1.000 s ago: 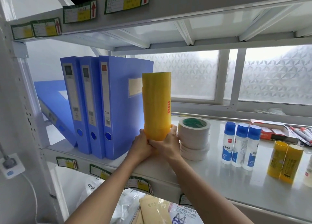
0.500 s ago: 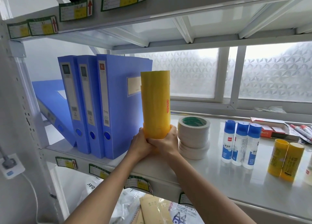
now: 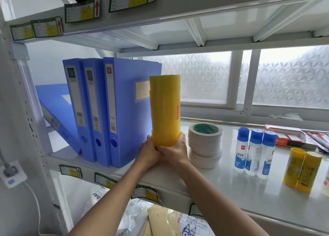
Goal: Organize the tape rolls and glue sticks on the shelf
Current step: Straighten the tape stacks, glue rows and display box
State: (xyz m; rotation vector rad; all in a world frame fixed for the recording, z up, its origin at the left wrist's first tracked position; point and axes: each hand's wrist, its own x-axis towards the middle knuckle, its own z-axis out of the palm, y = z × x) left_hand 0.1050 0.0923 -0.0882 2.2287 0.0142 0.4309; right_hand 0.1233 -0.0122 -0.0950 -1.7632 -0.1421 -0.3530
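A tall upright stack of yellow tape rolls [image 3: 165,109] stands on the white shelf [image 3: 231,187], beside the blue binders. My left hand [image 3: 148,151] and my right hand [image 3: 175,149] both wrap around its bottom. Just right of it sits a stack of white tape rolls [image 3: 204,143]. Three glue bottles with blue caps [image 3: 254,152] stand further right. Two yellow glue sticks [image 3: 301,171] stand near the right edge.
Three blue binders [image 3: 99,111] stand upright at the left, with another leaning behind them. A red box [image 3: 286,137] and pens lie at the back right. The upper shelf [image 3: 178,6] hangs close above. Paper and bags fill the level below.
The yellow stack and both hands have stayed nearly in place; the stack has settled slightly more upright against the binders.
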